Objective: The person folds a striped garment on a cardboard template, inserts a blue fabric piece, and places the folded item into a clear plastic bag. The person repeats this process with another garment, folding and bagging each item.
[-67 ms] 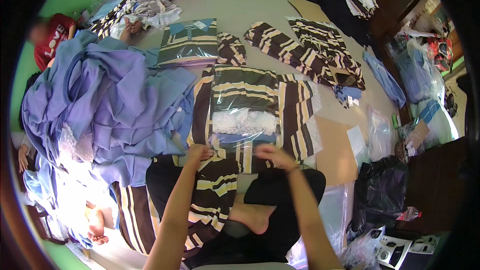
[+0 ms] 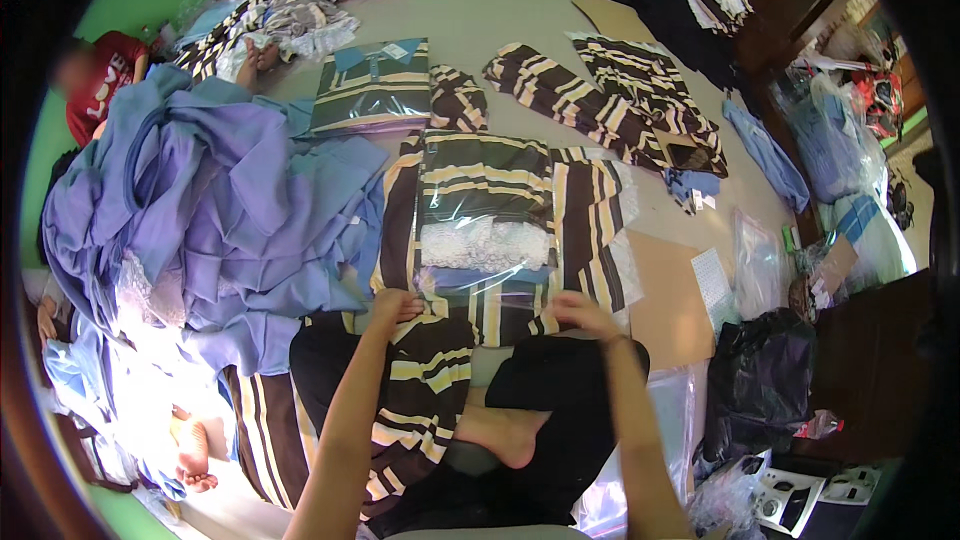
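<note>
In front of me lies a clear plastic bag (image 2: 487,283) with a folded brown, cream and yellow striped garment (image 2: 487,175) inside. White lace (image 2: 485,244) and a strip of blue cloth show through it toward my side. My left hand (image 2: 398,308) is closed at the bag's near left corner, fingers bent over the film. At the near right corner, my right hand (image 2: 584,314) has its fingertips pinched together on the film's edge. Beneath the bag, more striped cloth (image 2: 590,210) is spread out, and another striped piece (image 2: 430,380) drapes over my crossed legs.
A large heap of blue-purple cloth (image 2: 220,200) rises at the left. Beyond the bag sits a packed striped garment (image 2: 372,85). Striped garments (image 2: 580,100) lie farther off, a cardboard sheet (image 2: 665,290) and black plastic bag (image 2: 762,375) at right. A person in red (image 2: 105,80) sits far left.
My right hand has moved a little to the right along the bag's near edge to its corner. The left hand stays where it was. The whole view has shifted slightly.
</note>
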The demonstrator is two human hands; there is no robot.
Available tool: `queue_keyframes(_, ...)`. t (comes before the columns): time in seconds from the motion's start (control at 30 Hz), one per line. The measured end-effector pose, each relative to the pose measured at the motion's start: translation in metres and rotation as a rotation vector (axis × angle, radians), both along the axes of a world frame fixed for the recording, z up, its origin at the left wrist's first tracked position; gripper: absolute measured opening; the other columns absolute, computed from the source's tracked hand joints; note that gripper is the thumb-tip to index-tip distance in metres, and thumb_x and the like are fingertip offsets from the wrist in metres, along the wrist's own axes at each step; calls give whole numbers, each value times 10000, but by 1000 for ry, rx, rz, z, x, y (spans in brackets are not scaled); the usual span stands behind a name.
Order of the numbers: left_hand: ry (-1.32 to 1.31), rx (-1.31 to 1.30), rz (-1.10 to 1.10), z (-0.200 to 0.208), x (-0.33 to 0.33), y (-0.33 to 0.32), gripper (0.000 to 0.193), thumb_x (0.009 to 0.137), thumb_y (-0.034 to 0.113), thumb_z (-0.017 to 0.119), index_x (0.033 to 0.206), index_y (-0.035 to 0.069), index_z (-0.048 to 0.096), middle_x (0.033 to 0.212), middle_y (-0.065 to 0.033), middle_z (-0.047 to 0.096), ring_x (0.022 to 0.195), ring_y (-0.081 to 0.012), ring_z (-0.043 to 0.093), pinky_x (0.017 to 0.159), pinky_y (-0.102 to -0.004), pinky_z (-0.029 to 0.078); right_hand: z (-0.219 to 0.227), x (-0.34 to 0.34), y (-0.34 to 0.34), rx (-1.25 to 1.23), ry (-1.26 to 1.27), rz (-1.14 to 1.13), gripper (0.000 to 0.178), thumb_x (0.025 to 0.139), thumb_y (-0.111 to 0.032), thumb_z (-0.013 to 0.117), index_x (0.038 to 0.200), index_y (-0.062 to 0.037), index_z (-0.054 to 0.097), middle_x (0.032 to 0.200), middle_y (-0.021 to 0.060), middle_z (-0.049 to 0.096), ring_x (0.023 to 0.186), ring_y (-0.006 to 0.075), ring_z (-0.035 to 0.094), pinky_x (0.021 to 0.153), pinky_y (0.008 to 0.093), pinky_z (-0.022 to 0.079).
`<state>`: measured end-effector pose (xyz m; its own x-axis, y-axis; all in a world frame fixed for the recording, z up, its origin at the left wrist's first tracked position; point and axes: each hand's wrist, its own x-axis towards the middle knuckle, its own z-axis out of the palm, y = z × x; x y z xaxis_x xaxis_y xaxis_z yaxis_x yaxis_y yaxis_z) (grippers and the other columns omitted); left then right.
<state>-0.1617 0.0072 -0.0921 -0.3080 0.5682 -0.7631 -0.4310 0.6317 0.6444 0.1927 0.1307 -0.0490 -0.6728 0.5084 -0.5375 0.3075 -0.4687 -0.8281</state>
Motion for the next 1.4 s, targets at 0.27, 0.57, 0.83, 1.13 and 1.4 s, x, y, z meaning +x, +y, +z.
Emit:
queue_keyframes(0.27,442,23,-386,30,-25,2,127,746,84,526,839,1,553,739,-103,606,621,-215,601,557,-307,487,40,274,-8,1089,-2009,-157,352,782,-110,527,1128,-63,487,1016,122,541,866,208,552,772,282,454)
queue_keyframes(0.57,1458,688,-1038,48,-18,12,188,699,86,576,870,58,505,977,-91,512,941,-274,502,774,-366,423,12,19,35,1599,-361,283,164,676,-81,565,838,-65,546,843,58,509,823,223,497,738,333,368)
queue_keyframes(0.83,1411,809,-1150,45,-24,17,100,726,89,571,806,45,531,1074,-90,519,1011,-276,493,812,-352,429,7,-20,29,1583,-297,404,153,685,-110,581,817,-68,517,952,40,516,908,215,482,771,315,364)
queue_keyframes(1.13,946,462,-825,59,-19,16,121,838,137,470,842,20,440,745,-136,583,721,-312,579,628,-369,438,-3,-10,20,864,-220,17,146,852,-142,476,837,-13,408,740,144,588,728,316,574,663,326,447)
queue_keyframes(1.4,1138,380,-209,29,31,25,155,869,160,359,850,7,379,711,-224,512,698,-403,514,611,-436,386,-11,-42,11,831,-459,-325,150,868,-181,408,879,-31,407,710,174,568,680,342,564,606,413,431)
